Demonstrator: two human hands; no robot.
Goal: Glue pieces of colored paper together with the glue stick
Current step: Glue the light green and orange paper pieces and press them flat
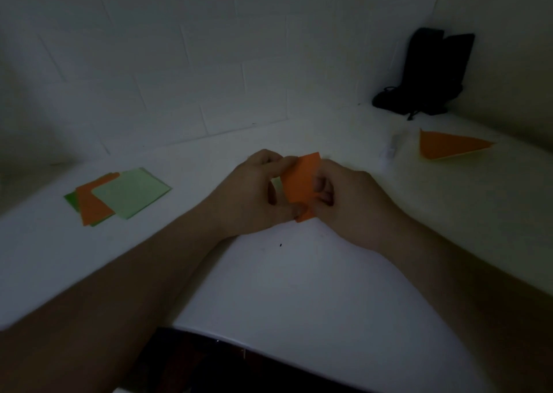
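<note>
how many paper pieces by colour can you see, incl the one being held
Orange: 3 (held piece, one in the stack, triangle)
Light green: 1 (top of the stack)
Dark green: 1 (bottom of the stack)
Total: 5 visible; the stack may hide more.

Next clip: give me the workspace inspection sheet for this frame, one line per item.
Surface: white tabletop, dimly lit, with a tiny dark speck near the middle.
Job's things: small orange paper piece held between both hands; loose stack of green and orange paper squares at left; orange paper triangle at right; pale blurred tube beside it, possibly the glue stick, cannot confirm.
Clutter: black bag-like object in the far right corner.
Grippers: left hand and right hand both pinch the orange piece.
Cables: thin dark strap or cord at the black object's base.
Surroundings: white tiled wall.
</note>
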